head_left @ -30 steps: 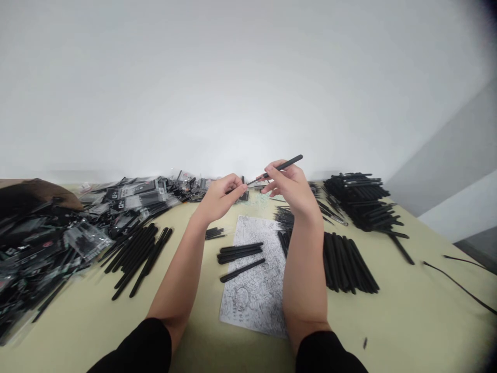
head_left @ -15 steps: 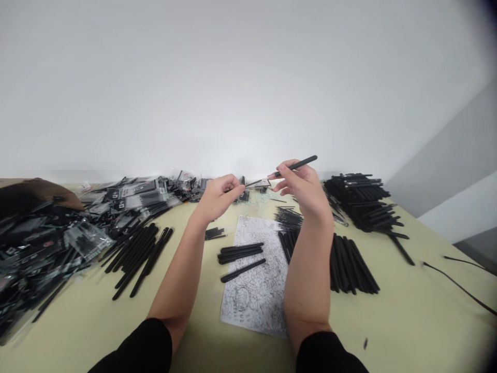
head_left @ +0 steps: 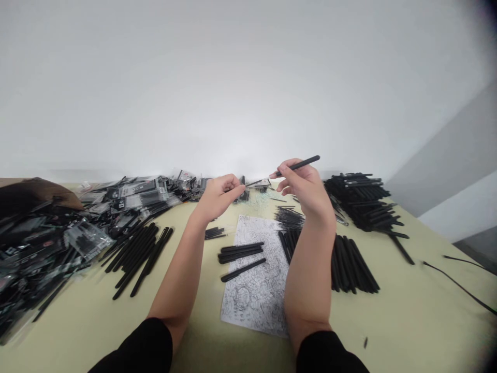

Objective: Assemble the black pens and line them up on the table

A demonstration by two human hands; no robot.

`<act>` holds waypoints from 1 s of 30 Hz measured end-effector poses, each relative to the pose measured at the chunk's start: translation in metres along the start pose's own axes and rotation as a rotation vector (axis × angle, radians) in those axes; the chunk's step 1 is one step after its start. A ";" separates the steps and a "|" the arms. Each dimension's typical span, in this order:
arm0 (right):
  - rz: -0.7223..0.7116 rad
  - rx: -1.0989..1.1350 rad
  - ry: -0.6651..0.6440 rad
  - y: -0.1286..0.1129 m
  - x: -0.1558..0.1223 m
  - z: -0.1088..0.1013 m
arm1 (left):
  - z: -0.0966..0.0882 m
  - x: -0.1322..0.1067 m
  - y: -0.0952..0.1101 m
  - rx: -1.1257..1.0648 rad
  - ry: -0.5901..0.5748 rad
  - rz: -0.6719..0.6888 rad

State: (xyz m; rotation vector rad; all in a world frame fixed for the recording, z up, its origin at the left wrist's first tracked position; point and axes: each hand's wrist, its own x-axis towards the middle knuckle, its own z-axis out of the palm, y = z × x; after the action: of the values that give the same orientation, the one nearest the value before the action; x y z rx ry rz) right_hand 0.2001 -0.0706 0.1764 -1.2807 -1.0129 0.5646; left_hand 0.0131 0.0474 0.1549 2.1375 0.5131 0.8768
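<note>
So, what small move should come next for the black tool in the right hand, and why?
Probably lay the black tool from the right hand on the printed paper sheet, beside the similar black tools there. The sheet lies just below the hands, and the left hand is pinching something thin, though I cannot tell what.

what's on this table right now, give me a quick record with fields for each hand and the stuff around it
left hand: pinches a thin dark strip
right hand: holds a slim black tool in its fingers
on the sheet: several black tools on a patterned paper sheet
left side: heap of bagged black tools
right side: stack of loose black tools
surface: pale yellow table
</note>
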 end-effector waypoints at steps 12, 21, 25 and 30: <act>-0.016 -0.006 0.058 0.006 -0.002 -0.019 | 0.001 0.001 0.000 -0.015 -0.024 0.014; -0.021 -0.001 0.047 0.003 -0.003 -0.014 | 0.002 0.001 0.001 -0.008 -0.031 0.021; -0.027 0.005 0.057 0.003 -0.002 -0.012 | 0.001 0.000 0.001 -0.010 -0.029 0.018; -0.031 0.010 0.069 0.003 -0.002 -0.012 | 0.001 0.000 0.002 0.000 -0.031 0.005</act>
State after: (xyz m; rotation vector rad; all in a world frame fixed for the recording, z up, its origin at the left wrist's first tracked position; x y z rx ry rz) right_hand 0.2103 -0.0772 0.1732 -1.2647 -0.9698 0.4977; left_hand 0.0141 0.0453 0.1562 2.1505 0.4919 0.8447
